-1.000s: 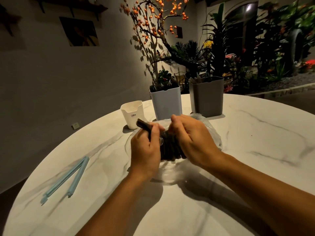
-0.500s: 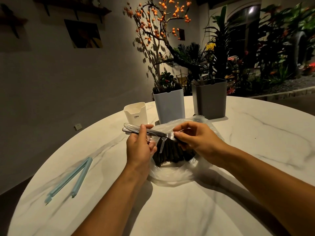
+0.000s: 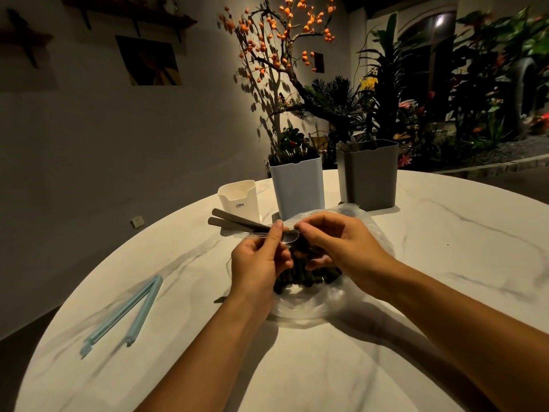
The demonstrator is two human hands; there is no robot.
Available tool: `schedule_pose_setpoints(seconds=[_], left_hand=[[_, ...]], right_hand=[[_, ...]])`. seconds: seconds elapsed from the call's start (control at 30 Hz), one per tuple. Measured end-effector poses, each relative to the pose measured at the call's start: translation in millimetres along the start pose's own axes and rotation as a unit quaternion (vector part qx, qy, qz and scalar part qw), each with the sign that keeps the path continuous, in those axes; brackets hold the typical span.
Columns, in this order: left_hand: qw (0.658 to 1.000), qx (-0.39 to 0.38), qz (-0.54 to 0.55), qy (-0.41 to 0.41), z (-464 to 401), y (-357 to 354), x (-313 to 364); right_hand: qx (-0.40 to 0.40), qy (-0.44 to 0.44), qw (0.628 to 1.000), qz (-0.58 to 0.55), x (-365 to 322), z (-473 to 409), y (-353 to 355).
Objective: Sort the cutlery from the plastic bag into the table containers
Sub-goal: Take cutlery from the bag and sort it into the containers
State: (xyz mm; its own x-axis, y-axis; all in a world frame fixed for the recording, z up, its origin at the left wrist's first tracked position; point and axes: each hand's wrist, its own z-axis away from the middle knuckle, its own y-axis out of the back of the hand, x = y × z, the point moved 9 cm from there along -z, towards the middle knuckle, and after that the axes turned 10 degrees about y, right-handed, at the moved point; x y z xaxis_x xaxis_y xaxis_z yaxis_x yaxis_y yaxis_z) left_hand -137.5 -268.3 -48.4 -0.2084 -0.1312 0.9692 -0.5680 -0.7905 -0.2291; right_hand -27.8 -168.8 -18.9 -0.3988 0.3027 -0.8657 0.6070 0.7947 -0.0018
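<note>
A clear plastic bag (image 3: pixel 300 307) lies on the marble table (image 3: pixel 416 337) with several dark cutlery pieces (image 3: pixel 309 278) inside. My left hand (image 3: pixel 258 266) grips two dark-handled cutlery pieces (image 3: pixel 228 219) above the bag, their handles pointing left, and its thumb holds a clear plastic spoon (image 3: pixel 286 235) on top of them. My right hand (image 3: pixel 344 245) pinches the spoon's rounded end between thumb and forefinger. Behind the bag stand a white cup (image 3: pixel 237 200), a light blue container (image 3: pixel 297 191) and a grey container (image 3: pixel 368 179), the two tall ones with cutlery in them.
A pale blue bag clip (image 3: pixel 127 313) lies open on the table's left side. Behind the table are a wall and a branch with orange berries (image 3: pixel 285 28); potted plants fill the right background. The table's curved edge runs close on the left.
My left hand has drawn the dark-handled pieces and the clear spoon out of the bag and raised them. My right hand has shifted from the bag to the spoon's end.
</note>
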Motion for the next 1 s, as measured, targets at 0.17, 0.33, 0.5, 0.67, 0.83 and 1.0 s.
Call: schedule_pose_setpoints(seconds=[0.17,0.33,0.5,0.67,0.83,1.0], left_hand=[[1.0,-0.022,-0.018,-0.008,7.1,-7.3,2.0],[0.986,0.128,-0.033,-0.097,6.6,20.8,22.4],[0.784,0.259,-0.329,-0.459,59.3,7.3,67.8],[0.698,0.285,-0.448,-0.48,66.7,-10.8,70.6],[0.604,0.177,-0.599,-0.495,51.2,-44.9,35.3],[0.636,0.118,-0.594,-0.479,52.1,-50.2,30.1]], right_hand=[[0.011,-0.015,1.0,0.006,3.4,0.5,1.1],[0.062,-0.053,0.996,0.029,7.1,-4.2,21.3],[0.098,-0.075,0.992,0.021,5.7,-5.8,30.2],[0.137,-0.101,0.985,0.003,6.2,-5.2,45.5],[0.088,-0.108,0.988,0.06,12.1,-3.8,34.1],[0.073,-0.108,0.991,0.024,7.1,-3.1,29.7]])
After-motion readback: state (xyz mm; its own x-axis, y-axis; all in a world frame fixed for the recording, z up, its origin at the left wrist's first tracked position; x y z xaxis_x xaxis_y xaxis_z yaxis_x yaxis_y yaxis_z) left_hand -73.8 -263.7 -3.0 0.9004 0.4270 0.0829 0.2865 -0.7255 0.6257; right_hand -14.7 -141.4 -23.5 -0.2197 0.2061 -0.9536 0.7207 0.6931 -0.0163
